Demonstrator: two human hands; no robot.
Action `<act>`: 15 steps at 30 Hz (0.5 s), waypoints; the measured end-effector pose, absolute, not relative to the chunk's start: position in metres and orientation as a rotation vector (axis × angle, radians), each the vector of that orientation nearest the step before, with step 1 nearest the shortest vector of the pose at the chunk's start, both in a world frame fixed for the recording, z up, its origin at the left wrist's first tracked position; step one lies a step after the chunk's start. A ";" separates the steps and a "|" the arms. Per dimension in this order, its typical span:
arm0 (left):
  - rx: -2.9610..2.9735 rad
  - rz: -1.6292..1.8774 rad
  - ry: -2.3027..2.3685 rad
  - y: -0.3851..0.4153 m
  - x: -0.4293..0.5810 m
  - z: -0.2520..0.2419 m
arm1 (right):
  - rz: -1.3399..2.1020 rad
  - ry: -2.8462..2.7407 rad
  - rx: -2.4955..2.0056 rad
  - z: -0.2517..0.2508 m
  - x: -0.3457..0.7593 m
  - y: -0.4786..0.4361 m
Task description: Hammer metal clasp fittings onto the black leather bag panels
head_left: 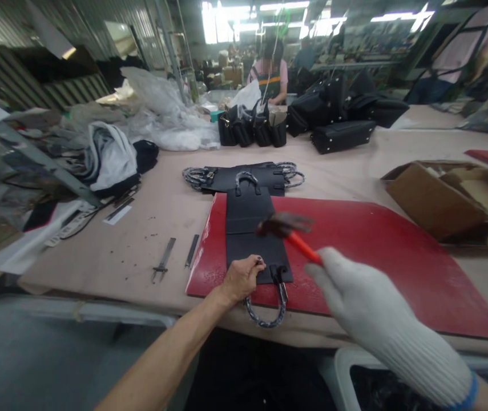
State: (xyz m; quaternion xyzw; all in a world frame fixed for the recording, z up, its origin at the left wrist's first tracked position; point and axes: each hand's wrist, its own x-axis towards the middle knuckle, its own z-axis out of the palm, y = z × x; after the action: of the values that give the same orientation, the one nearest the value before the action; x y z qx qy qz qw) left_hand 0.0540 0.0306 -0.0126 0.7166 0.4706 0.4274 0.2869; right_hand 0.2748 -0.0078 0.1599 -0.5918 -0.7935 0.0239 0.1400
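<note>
In a white knitted glove, my right hand (350, 291) grips the red handle of a claw hammer (303, 245), its head blurred and raised above the work. My bare left hand (244, 277) rests on a black leather bag panel (252, 217) and pinches a small metallic piece at its lower edge; what piece it is I cannot make out. A grey patterned rope handle (267, 324) loops off the panel's near end, and another handle (247, 176) lies at the far end. Beneath the panel lies a red board (355, 257).
Stacked black panels with rope handles (244, 171) lie beyond the board. A caliper-like metal tool (164, 260) and a dark strip (192, 251) are at left. A cardboard box (444, 200) stands right; black bags (252, 128) sit at the back. A person (271, 74) is behind them.
</note>
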 end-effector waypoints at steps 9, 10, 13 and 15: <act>1.955 1.140 1.268 0.034 0.056 -0.007 | 0.180 -2.463 -1.833 0.135 0.274 -0.008; 1.963 1.160 1.260 0.031 0.057 -0.005 | 0.173 -2.400 -1.860 0.138 0.273 -0.011; 2.004 1.254 1.271 0.021 0.056 -0.012 | 0.149 -2.381 -1.926 0.153 0.268 -0.022; 2.071 1.319 1.238 0.023 0.050 -0.028 | 0.258 -2.609 -1.916 0.155 0.266 -0.023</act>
State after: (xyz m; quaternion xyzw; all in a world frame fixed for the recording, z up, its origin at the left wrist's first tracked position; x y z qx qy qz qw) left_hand 0.0501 0.0227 -0.0281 0.7388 0.4416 0.4705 0.1946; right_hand 0.2660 -0.0232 0.1552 -0.5892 -0.8023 0.0794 -0.0526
